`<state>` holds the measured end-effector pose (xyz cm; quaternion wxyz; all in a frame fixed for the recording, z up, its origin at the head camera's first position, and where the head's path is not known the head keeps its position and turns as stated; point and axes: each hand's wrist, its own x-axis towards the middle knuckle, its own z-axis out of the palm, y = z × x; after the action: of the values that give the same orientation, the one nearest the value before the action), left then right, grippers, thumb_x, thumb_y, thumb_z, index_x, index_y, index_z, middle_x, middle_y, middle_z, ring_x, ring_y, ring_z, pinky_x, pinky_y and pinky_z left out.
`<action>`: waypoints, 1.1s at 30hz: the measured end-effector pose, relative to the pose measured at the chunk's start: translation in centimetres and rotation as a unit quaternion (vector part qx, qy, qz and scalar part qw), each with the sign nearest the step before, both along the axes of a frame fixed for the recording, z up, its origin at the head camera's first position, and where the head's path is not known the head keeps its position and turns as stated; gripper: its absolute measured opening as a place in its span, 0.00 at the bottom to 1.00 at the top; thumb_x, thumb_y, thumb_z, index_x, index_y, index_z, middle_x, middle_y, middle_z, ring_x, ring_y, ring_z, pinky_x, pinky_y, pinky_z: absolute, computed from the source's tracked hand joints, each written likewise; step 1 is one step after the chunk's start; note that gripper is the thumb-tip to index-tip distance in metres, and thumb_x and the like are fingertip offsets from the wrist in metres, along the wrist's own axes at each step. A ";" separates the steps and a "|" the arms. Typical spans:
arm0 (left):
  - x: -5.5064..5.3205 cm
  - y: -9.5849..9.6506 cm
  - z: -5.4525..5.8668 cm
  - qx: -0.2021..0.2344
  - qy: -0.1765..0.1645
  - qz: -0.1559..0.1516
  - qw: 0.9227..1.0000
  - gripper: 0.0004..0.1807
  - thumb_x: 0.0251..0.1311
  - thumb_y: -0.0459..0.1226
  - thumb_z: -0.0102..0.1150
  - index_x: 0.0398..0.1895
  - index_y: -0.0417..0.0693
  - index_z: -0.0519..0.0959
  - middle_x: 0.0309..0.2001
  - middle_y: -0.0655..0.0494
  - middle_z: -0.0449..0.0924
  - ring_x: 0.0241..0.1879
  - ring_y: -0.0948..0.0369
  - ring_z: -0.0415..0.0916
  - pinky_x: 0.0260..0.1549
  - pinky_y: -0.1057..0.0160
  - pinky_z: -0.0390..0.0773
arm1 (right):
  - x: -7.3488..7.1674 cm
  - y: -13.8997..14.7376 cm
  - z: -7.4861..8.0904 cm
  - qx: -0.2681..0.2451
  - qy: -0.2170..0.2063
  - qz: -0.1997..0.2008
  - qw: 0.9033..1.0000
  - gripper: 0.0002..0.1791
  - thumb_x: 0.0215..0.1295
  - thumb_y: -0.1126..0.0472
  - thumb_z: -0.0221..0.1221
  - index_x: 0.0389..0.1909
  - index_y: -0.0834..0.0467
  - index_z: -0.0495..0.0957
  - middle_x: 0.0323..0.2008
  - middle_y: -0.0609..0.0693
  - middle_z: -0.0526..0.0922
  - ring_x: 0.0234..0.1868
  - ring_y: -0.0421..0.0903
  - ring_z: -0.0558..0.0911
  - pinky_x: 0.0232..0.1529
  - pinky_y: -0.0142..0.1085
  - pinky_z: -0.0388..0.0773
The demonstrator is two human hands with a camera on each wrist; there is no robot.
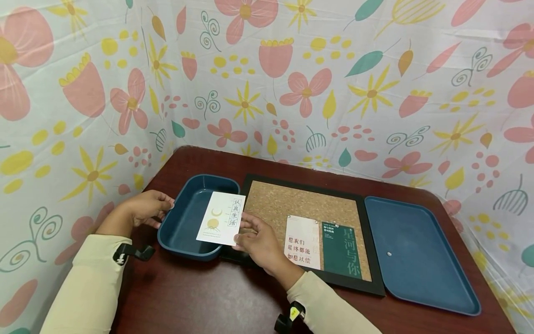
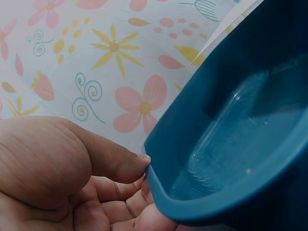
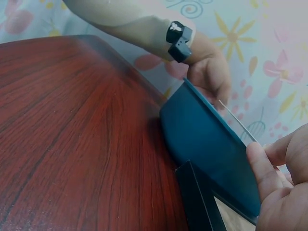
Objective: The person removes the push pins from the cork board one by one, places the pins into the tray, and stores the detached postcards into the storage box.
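At the left of the table, my left hand (image 1: 147,207) pinches the rim of a deep blue plastic tray (image 1: 168,236); the thumb lies on the rim with the fingers curled below it in the left wrist view. My right hand (image 1: 262,241) holds a white card (image 1: 221,218) by its right edge, thumb against fingers. Chinese characters and a gold moon design are printed on the card, which overlaps the tray's opening in the head view. Seen nearly edge-on in the right wrist view, the card (image 3: 239,124) stands just above the tray's rim.
A black-framed cork board (image 1: 267,199) lies right of the deep tray. Pinned to it are a white card (image 1: 302,241) and a green card (image 1: 340,250). Farther right, a flat blue tray (image 1: 421,255) carries a small pin (image 1: 389,253). Patterned cloth hangs behind the dark wooden table (image 1: 200,297).
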<state>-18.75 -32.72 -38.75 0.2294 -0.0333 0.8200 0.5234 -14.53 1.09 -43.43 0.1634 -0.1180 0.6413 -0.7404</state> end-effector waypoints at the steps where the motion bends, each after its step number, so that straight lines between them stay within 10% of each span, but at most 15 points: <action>1: 0.0 0.0 0.0 0.001 0.000 0.000 1.000 0.16 0.79 0.33 0.44 0.58 0.27 0.70 0.36 0.49 0.79 0.32 0.57 0.79 0.28 0.57 0.86 | 0.0 0.0 0.0 0.000 0.000 0.000 1.000 0.37 0.63 0.80 0.60 0.74 0.69 0.62 0.56 0.65 0.73 0.44 0.47 0.85 0.43 0.42 0.87; 33: -0.3 0.1 -0.3 -0.003 0.000 0.012 1.000 0.16 0.78 0.31 0.44 0.57 0.27 0.72 0.37 0.45 0.80 0.32 0.56 0.80 0.30 0.56 0.86 | 0.0 -1.2 0.0 0.007 0.018 0.006 1.000 0.35 0.64 0.78 0.59 0.73 0.70 0.63 0.55 0.65 0.76 0.42 0.47 0.86 0.42 0.41 0.87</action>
<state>-19.04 -32.66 -39.04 0.2230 -0.0438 0.8209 0.5239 -14.52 -0.12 -43.42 0.1570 -0.1341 0.6484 -0.7328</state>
